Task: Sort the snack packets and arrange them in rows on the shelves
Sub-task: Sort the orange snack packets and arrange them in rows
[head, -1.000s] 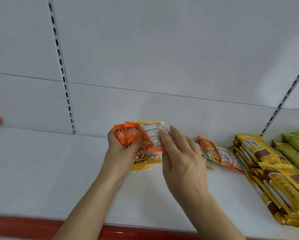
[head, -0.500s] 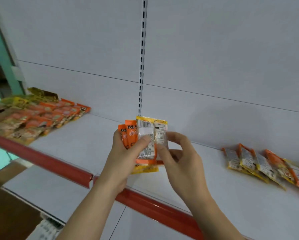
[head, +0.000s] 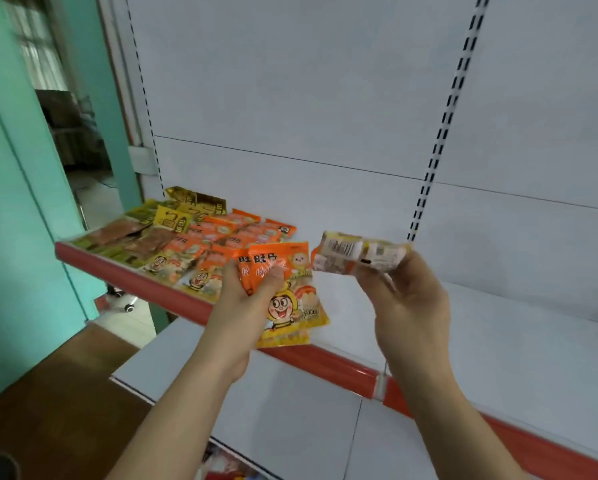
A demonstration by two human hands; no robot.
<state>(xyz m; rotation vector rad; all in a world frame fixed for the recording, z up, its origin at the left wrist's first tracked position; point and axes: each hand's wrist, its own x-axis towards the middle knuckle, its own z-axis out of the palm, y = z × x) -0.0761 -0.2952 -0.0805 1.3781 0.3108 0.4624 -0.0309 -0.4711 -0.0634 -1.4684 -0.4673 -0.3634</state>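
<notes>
A fan of orange snack packets [head: 283, 292] is clamped in the left hand [head: 242, 306], above the red shelf edge [head: 325, 362]. At its three o'clock, barcode-side-up packets [head: 360, 256] are pinched in the right hand [head: 408, 306]. Rows of sorted packets [head: 200, 240] lie at ten o'clock on the white shelf [head: 515, 341].

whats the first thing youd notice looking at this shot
Two bare hands held up mid-frame in front of a white shelf: the left hand grips a fan of orange and yellow cartoon snack packets, and the right hand holds a few more packets turned barcode side out. Next comes the bright pile of orange, yellow and brown packets at the shelf's left end, behind its red front edge.
</notes>
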